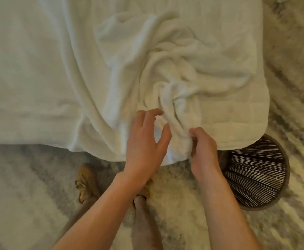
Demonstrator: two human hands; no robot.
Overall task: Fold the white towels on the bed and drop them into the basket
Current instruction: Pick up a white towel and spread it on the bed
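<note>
A: Fig. 1, head view. Largest element?

B: The bed, covered in white, fills the upper part of the view; its near right corner is the landmark for all positions below.

A: And the floor?

B: A mottled grey-and-cream rug lies below and to the right of that corner.

A: The task's things?

B: A white towel, rumpled into deep folds, lies on the bed just left of the corner, its lower edge hanging over the bed's near side. Whether it is one towel or several cannot be told. The basket, round with dark striped walls, stands on the rug directly below the corner, partly tucked under it.

A: The hands?

B: The right hand, left of the basket, has its grip clamped on a bunched fold of the towel at the overhanging edge. The left hand, further left of the corner, hovers over the towel with its grip apart, fingers spread.

A: Smallest items?

B: Tan laced shoes, on the rug below the hands.
</note>
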